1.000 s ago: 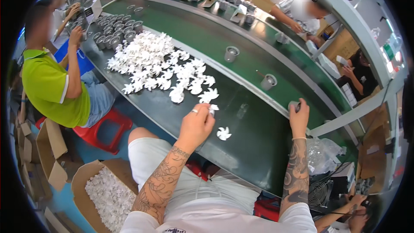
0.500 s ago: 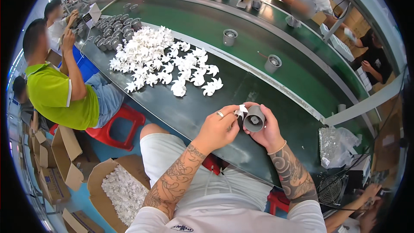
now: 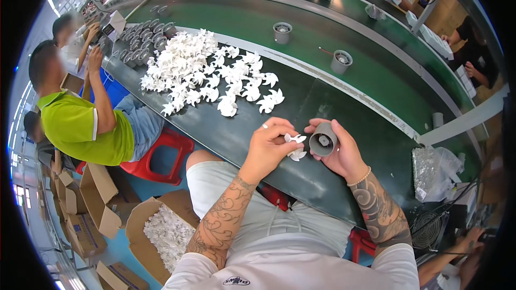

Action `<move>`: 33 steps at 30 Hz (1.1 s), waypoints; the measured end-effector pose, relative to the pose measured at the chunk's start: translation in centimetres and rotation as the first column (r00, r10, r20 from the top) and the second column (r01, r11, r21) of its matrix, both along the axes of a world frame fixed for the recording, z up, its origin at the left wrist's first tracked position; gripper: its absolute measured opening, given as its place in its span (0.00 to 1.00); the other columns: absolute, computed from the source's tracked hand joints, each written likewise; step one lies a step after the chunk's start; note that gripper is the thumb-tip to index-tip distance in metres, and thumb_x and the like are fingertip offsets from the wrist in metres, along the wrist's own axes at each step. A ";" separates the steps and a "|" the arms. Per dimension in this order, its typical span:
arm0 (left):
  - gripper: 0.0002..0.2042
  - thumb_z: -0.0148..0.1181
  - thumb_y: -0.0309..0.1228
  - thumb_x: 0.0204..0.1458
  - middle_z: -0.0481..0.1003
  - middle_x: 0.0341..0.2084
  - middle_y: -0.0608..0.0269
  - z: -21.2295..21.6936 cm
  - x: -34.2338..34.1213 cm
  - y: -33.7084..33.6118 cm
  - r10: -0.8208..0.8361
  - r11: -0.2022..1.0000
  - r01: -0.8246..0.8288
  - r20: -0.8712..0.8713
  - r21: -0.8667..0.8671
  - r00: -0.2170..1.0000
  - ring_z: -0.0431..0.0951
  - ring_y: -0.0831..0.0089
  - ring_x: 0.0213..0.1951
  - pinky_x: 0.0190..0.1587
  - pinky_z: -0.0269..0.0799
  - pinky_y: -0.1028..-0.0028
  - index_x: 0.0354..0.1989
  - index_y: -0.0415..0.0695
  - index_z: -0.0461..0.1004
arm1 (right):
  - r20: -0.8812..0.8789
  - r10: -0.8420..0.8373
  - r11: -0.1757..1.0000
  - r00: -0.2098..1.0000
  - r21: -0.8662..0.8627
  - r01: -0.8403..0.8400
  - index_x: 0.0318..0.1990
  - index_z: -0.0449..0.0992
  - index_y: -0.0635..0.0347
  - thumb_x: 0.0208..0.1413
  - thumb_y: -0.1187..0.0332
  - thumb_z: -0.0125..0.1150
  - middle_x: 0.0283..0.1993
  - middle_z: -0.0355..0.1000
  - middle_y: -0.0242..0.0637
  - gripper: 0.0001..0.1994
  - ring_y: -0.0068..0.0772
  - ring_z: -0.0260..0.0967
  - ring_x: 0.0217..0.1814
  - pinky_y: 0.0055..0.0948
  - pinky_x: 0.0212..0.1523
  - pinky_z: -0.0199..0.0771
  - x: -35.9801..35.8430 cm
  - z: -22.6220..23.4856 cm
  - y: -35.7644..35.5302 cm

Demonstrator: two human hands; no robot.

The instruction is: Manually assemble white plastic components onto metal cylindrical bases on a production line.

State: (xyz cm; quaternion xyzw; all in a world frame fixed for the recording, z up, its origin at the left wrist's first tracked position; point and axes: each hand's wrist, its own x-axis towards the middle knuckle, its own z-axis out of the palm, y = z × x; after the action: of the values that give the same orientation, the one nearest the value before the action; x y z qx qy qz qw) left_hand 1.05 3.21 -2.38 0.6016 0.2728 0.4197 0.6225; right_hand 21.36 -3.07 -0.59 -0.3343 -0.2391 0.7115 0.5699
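At the table's near edge, the left hand (image 3: pixel 267 147) pinches a white fan (image 3: pixel 294 138), probably light and brittle; best held by its hub. Just right, the right hand (image 3: pixel 340 150) grips a stiff grey cup (image 3: pixel 322 139).

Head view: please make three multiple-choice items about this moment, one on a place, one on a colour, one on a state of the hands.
1. Where does the pile of white fan blades lie?
A. on the dark table edge beside the green belt
B. in the grey cup
C. on the red stool

2. What colour is the cup-shaped housing in the right hand?
A. white
B. grey
C. green

3. What does the left hand hold?
A. nothing
B. a cardboard box
C. a small white fan blade

Answers: 1 A, the pile rests on the dark strip near the belt. 2 B, its wall is grey. 3 C, the fingers pinch the blade next to the housing.
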 end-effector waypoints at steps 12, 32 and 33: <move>0.11 0.66 0.18 0.47 0.70 0.55 0.56 1.3 0.3 -1.3 -0.022 0.913 0.075 -0.136 0.401 0.990 0.76 0.65 0.49 0.46 0.78 0.70 0.40 0.40 0.82 | 0.124 -0.122 0.988 0.985 0.107 0.109 0.60 0.67 0.67 0.71 0.57 0.41 0.53 0.72 0.43 0.23 0.34 0.72 0.51 0.35 0.46 0.76 -1.3 -0.9 -0.6; 0.08 0.72 0.24 0.39 0.80 0.42 0.66 0.8 0.5 -1.5 0.289 0.654 -0.046 -0.193 0.755 0.938 0.78 0.67 0.40 0.47 0.68 0.68 0.29 0.44 0.80 | 0.416 -0.057 0.991 0.907 0.136 0.000 0.61 0.67 0.68 0.71 0.54 0.41 0.47 0.72 0.36 0.25 0.24 0.73 0.39 0.24 0.31 0.76 -1.9 -0.2 -0.6; 0.08 0.72 0.24 0.39 0.80 0.41 0.66 0.7 0.5 -1.5 0.291 0.651 -0.052 -0.186 0.757 0.939 0.79 0.67 0.40 0.47 0.68 0.68 0.28 0.44 0.79 | 0.419 -0.057 0.991 0.906 0.135 0.001 0.61 0.67 0.68 0.71 0.54 0.41 0.47 0.72 0.36 0.25 0.24 0.73 0.39 0.24 0.31 0.76 -2.0 -0.1 -0.6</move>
State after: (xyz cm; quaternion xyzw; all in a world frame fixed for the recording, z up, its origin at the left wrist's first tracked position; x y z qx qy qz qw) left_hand 1.50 1.73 -1.68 0.8281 0.2229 0.4582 0.2335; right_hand 19.38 -3.72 -0.68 -0.4453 -0.3979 0.5966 0.5361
